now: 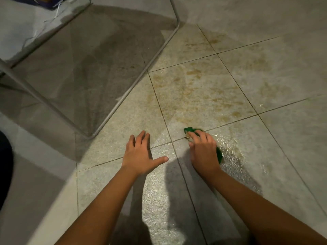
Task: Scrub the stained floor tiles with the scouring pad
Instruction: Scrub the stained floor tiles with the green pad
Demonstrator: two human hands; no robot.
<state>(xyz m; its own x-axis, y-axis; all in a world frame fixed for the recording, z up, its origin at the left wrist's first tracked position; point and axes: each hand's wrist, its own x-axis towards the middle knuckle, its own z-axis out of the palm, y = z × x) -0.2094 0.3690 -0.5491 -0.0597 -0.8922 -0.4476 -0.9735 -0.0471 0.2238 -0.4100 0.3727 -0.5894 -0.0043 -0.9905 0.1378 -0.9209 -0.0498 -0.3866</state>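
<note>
My right hand (203,149) presses a green scouring pad (190,129) onto the pale floor tiles, fingers curled over it; the pad shows past my fingertips and again at the hand's right edge. It sits on a grout line where two tiles meet. Brown-yellow stains (200,92) spread over the tiles beyond the pad, toward the upper right. The tile to the right of my hand glistens wet (235,156). My left hand (139,152) lies flat on the floor with fingers spread, a little left of the pad, holding nothing.
A grey metal tube frame (141,75) rests on the floor to the upper left, with a shadowed patch inside it. A raised pale ledge (35,174) runs along the left. A dark object (5,165) sits at the left edge.
</note>
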